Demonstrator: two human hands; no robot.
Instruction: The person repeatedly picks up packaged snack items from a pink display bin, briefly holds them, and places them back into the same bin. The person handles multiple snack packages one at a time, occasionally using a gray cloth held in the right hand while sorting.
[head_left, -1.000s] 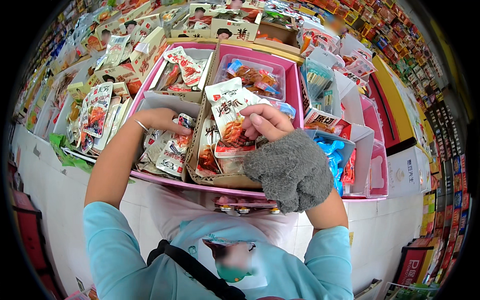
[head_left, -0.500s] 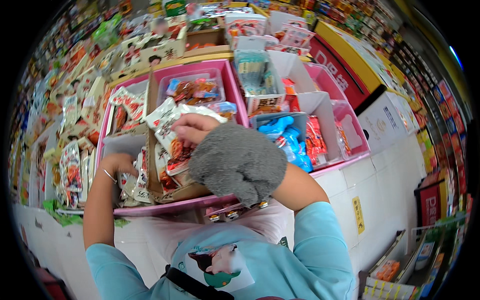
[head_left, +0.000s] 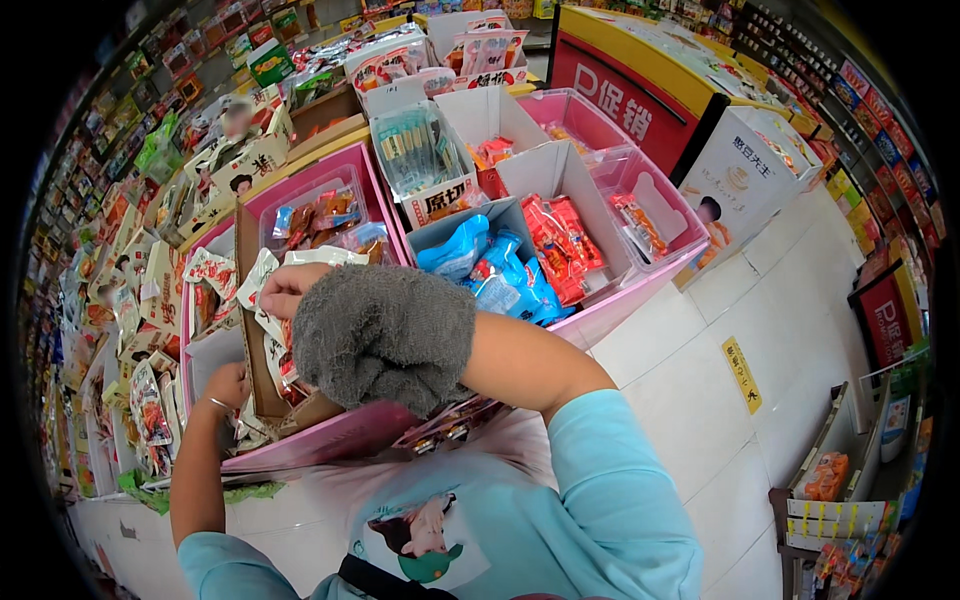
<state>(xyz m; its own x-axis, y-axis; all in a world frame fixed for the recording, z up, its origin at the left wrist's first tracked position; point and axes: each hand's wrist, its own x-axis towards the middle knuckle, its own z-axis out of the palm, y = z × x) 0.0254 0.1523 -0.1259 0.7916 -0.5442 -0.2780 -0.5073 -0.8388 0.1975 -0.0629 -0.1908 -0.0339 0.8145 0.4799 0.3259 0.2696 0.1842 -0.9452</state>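
My right hand (head_left: 287, 288) is closed at a white snack packet (head_left: 258, 277) in the cardboard box (head_left: 247, 322) inside the pink bin. A grey fuzzy cloth band (head_left: 385, 335) is bunched around my right wrist and hides part of the box. My left hand (head_left: 228, 386), with a thin bracelet at the wrist, reaches into the bin's near-left compartment beside the box. Its fingers are curled, and whatever they grip is hidden. More white packets (head_left: 250, 430) lie below it. Behind my right hand a clear tub (head_left: 310, 205) contains red-brown packets.
Blue packets (head_left: 490, 265) and red packets (head_left: 565, 250) fill boxes in the right half of the pink bin (head_left: 640, 285). Boxed snacks (head_left: 150, 290) crowd the left. A white carton (head_left: 735, 165) and a red-and-yellow display (head_left: 640, 90) stand at the far right.
The view has swung to the right, so the bins sit further left and tilted. My right hand is still at the white packets; my left hand's fingers are more curled.
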